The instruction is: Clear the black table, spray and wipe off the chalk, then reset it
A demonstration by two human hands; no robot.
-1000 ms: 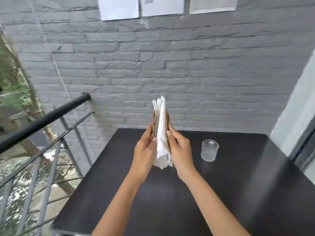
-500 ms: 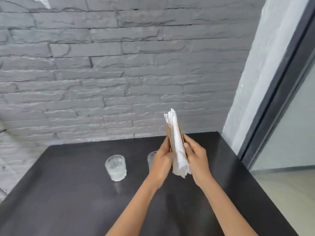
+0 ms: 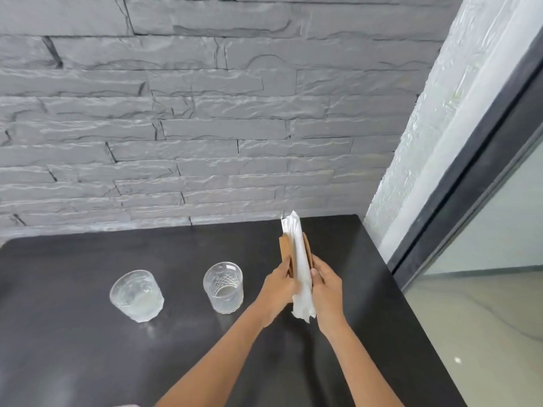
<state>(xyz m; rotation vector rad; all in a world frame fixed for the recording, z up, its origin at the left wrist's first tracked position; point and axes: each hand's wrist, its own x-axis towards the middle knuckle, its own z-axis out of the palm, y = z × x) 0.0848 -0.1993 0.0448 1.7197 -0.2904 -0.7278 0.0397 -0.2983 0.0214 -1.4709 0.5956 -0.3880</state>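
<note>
A brown napkin holder [image 3: 284, 251] stuffed with white paper napkins [image 3: 300, 259] stands upright just above the black table [image 3: 73, 348], near its far right corner. My left hand [image 3: 279, 289] presses its left face and my right hand [image 3: 324, 287] presses its right face, so both hold it between them. The napkins stick out above and below the holder. Two clear glasses stand on the table to the left: one [image 3: 223, 287] right beside my left hand, the other [image 3: 136, 295] further left.
A grey brick wall [image 3: 205, 127] runs along the table's far edge. To the right are a white textured wall strip [image 3: 435, 136], a dark door frame [image 3: 482, 171] and pale floor [image 3: 484, 333] below the table's right edge.
The view has swung right and down, away from the railing. Both hands have carried the napkin holder lower, toward the table's far right corner. A second glass has come into view.
</note>
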